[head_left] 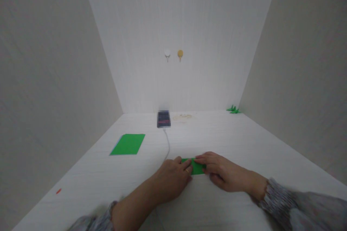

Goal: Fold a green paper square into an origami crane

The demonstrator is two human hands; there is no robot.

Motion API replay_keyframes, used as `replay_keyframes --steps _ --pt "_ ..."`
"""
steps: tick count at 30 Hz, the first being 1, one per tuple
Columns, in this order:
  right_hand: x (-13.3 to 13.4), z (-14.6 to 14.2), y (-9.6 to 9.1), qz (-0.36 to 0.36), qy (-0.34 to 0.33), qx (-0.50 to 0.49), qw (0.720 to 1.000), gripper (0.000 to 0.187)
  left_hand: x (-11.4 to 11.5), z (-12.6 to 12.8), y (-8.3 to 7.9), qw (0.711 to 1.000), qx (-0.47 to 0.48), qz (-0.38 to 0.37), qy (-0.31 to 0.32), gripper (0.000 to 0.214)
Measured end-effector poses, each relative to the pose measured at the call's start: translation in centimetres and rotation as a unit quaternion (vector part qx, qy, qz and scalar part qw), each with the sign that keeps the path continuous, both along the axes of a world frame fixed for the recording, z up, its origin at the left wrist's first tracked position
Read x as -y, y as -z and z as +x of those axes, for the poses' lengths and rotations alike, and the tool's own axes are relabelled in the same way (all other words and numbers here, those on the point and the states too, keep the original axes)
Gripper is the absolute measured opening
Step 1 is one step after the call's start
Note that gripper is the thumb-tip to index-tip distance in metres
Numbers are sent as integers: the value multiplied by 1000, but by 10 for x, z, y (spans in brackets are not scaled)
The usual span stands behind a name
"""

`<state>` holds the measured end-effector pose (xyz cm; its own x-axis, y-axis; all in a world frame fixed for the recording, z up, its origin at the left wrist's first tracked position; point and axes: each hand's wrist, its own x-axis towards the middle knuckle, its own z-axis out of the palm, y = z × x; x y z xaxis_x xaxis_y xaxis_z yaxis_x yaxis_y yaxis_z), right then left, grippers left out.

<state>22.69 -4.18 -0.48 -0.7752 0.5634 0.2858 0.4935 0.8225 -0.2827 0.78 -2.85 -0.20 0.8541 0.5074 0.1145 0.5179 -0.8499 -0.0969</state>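
A small folded piece of green paper (pixel 197 166) lies on the white tabletop (pixel 244 144) near the front middle. My left hand (pixel 170 178) rests on its left end with the fingers curled down onto it; a ring shows on one finger. My right hand (pixel 221 171) presses on its right end, fingertips pinched along the top edge. Both hands hide much of the paper.
A flat green sheet (pixel 127 144) lies to the left. A phone (pixel 163 119) with a white cable (pixel 168 144) sits by the back wall. Small green folded figures (pixel 233 109) stand in the back right corner. Two wall hooks (pixel 173 55) hang above. A tiny red scrap (pixel 58 191) lies front left.
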Motion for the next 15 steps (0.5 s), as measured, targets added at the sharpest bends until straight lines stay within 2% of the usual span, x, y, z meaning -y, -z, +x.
replay_keyframes --steps 10,15 --pt "-1 -1 0 -26 -35 -16 999 30 -4 2 0 1000 -21 16 7 25" --pt "0 -2 -2 -42 -30 -18 999 29 -6 2 1 1000 -21 3 16 26"
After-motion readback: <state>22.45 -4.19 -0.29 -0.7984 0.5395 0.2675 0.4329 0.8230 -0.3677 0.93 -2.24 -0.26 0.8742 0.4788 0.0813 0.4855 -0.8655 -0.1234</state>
